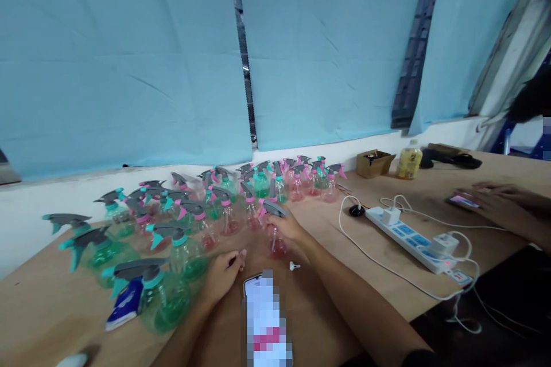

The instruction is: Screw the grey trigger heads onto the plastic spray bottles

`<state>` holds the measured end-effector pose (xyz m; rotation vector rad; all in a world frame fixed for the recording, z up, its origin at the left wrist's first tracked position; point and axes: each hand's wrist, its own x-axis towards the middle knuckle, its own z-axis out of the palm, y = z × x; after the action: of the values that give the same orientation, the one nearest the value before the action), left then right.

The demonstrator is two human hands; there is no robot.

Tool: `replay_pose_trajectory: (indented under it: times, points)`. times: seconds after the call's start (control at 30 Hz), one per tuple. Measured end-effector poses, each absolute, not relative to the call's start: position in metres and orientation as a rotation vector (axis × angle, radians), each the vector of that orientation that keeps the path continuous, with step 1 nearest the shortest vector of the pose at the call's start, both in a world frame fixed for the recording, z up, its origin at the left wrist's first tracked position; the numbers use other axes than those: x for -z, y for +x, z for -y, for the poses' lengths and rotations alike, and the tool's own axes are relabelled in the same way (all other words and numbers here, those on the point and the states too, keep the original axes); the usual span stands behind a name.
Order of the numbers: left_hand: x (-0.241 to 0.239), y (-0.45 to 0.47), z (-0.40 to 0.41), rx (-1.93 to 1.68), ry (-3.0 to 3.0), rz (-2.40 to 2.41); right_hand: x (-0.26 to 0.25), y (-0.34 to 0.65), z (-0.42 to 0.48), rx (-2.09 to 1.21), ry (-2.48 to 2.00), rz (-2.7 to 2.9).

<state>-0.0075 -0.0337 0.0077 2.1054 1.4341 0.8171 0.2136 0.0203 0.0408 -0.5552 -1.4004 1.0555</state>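
Note:
My right hand [287, 228] is closed round a small pink spray bottle [275, 241] with a grey trigger head, standing upright on the wooden table [353, 264]. My left hand [222, 275] rests on the table beside a phone [266, 315], fingers loosely curled, holding nothing that I can see. A tiny white part [294, 266] lies just right of the held bottle. Many green and pink spray bottles [224, 200] stand in rows behind and left of both hands.
A white power strip [413, 241] with plugged chargers and cables lies to the right. Another person's hands [495, 200] hold a phone at the far right. A small cardboard box [373, 163] and a yellow drink bottle [408, 159] stand by the wall.

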Motion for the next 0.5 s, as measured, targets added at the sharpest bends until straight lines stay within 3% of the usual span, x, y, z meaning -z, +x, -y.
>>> replay_pose_trajectory:
  times: [0.5]
  points:
    - [-0.0094,-0.0076,0.0353,-0.812,2.112,-1.439,-0.0408,0.2114,-0.0187,-1.143,-0.613,1.293]
